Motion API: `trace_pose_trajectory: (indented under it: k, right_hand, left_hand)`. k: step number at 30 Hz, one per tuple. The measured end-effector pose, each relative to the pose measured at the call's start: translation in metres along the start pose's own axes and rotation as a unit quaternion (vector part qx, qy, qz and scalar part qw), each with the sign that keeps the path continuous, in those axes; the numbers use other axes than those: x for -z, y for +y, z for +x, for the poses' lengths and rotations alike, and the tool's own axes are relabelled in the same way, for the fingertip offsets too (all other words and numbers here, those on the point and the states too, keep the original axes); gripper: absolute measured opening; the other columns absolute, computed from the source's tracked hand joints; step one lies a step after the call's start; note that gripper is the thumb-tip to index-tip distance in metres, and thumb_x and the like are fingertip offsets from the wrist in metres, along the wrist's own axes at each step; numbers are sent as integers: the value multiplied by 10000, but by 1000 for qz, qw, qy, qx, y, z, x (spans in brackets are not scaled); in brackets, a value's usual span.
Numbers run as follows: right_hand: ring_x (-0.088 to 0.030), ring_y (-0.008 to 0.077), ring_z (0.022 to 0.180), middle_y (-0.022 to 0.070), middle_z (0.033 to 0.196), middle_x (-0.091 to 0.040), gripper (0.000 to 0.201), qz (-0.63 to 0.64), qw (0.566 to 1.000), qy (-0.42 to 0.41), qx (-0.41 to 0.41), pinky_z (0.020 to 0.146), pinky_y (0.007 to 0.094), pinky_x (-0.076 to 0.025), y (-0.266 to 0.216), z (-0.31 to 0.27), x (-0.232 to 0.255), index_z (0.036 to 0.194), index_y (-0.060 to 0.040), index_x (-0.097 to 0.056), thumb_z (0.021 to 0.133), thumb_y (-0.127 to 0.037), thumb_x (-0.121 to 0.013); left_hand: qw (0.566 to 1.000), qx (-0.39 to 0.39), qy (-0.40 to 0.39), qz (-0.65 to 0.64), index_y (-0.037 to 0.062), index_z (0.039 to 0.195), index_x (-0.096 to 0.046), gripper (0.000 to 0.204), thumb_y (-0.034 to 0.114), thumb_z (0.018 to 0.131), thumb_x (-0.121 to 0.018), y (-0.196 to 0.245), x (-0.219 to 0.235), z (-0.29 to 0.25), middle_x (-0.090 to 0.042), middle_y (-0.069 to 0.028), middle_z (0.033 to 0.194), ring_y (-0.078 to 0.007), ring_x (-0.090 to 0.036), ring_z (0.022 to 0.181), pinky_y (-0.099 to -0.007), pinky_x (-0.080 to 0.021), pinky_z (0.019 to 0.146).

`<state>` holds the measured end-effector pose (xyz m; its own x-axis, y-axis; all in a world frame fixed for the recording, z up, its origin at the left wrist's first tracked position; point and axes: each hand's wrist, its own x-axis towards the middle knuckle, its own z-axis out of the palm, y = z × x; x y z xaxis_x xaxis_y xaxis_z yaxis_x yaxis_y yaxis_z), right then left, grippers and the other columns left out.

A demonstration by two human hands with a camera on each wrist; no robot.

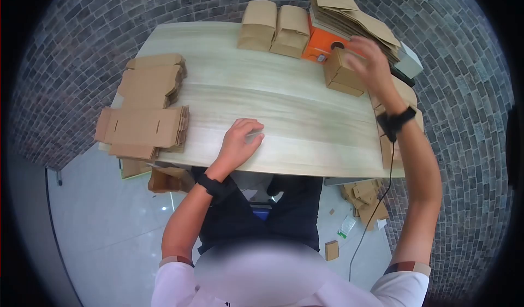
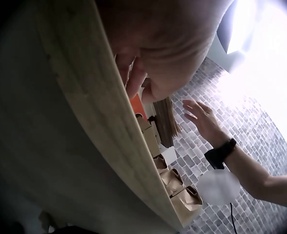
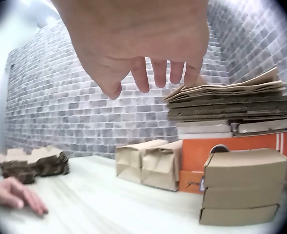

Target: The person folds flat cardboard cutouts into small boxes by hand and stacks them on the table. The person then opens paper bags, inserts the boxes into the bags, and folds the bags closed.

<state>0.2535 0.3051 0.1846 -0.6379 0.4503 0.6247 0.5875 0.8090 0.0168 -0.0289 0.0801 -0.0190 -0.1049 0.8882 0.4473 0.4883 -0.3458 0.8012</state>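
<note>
My left hand (image 1: 240,143) rests on the table near its front edge, fingers loosely bent and nothing in them. Raised over the back right of the table, my right hand (image 1: 374,69) has its fingers spread and holds nothing. Nearest to it in the head view is a stack of small brown cardboard boxes (image 3: 246,187). In the right wrist view the right hand's fingers (image 3: 160,73) hang well above the tabletop. Behind the boxes stands an orange box (image 3: 197,161) with a round dark hole, topped by flat cardboard and paper sheets (image 3: 231,100).
Two brown paper bags (image 1: 256,26) stand at the back edge. Flattened cardboard boxes (image 1: 144,124) lie piled at the left. More paper bags (image 2: 172,180) line the right edge. Cardboard pieces (image 1: 363,195) lie on the floor, and a cable (image 1: 376,209) hangs from the right wrist.
</note>
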Motion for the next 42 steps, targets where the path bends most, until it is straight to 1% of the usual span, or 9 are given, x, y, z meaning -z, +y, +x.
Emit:
trace_pose_trajectory:
  k: [2, 6, 12, 17, 22, 25, 33, 38, 42]
  right_hand:
    - [-674, 326, 1118, 176, 1230, -689, 351, 94, 985, 27, -139, 989, 414, -527, 30, 26, 4, 1148, -38, -729, 880, -260, -768]
    - [-712, 337, 1063, 199, 1113, -739, 359, -86, 969, 47, -228, 936, 418, -545, 122, 34, 31, 1132, -61, -757, 899, -325, -690]
    - [-709, 319, 1081, 184, 1089, -759, 397, -112, 913, 55, -388, 929, 389, -534, 199, 3, 73, 1116, -65, -773, 900, -389, -692]
    - [-700, 231, 978, 123, 1031, -763, 513, 62, 892, 3, -447, 885, 357, -514, 223, 11, 56, 1124, 9, -758, 885, -445, -729]
    - [-693, 218, 980, 118, 1037, -757, 510, 74, 913, -3, -400, 893, 348, -511, 231, 22, 38, 1126, 27, -751, 846, -399, -771]
    - [-711, 217, 981, 122, 1052, -761, 554, 54, 930, 48, -359, 879, 338, -529, 245, 25, 31, 1186, 17, -728, 772, -340, -815]
    - [-652, 130, 832, 49, 926, -732, 353, 167, 924, 33, -344, 755, 294, -517, 229, 55, 61, 1077, 5, -758, 841, -257, -754]
    - [-668, 114, 845, 43, 919, -738, 300, 108, 947, 111, -280, 767, 256, -518, 156, 72, 99, 1081, -8, -749, 924, -259, -699]
    - [-639, 85, 917, 25, 1013, -729, 343, 66, 963, 229, -123, 829, 237, -512, 85, 51, 129, 1177, 4, -719, 994, -285, -686]
  left_hand:
    - [1000, -2, 0, -5, 29, 1042, -730, 204, 94, 849, -746, 0, 1, -1, -713, -131, 1103, -321, -640, 1110, -394, -521, 946]
    - [1000, 4, -1, -5, 28, 1038, -728, 198, 87, 850, -743, 3, 3, -1, -712, -133, 1096, -320, -646, 1095, -388, -522, 936]
    - [1000, -10, -9, 0, 23, 1022, -723, 187, 53, 838, -732, 6, 0, 3, -710, -136, 1076, -326, -650, 1090, -389, -533, 917]
    - [999, -8, -22, 23, 22, 1016, -723, 189, 30, 827, -728, 13, 3, 1, -710, -137, 1064, -323, -651, 1104, -394, -534, 920]
    - [999, -6, -28, 39, 19, 1015, -722, 195, 19, 820, -728, 15, 3, 2, -709, -136, 1058, -324, -650, 1106, -398, -533, 921]
    - [998, -7, -32, 46, 17, 1014, -721, 201, 13, 814, -732, 17, 2, 3, -709, -133, 1054, -327, -649, 1106, -400, -534, 920]
    - [998, -16, -28, 45, 18, 1009, -721, 201, 15, 808, -738, 14, 1, 3, -708, -132, 1051, -327, -648, 1097, -400, -535, 907]
    - [999, -7, -19, 32, 14, 1022, -729, 204, 9, 817, -725, 14, 1, 1, -714, -130, 1056, -321, -648, 1106, -389, -527, 930]
    - [1000, 8, 9, -3, 26, 1049, -726, 221, 30, 828, -733, 12, 1, 0, -712, -136, 1053, -324, -654, 1087, -377, -532, 910]
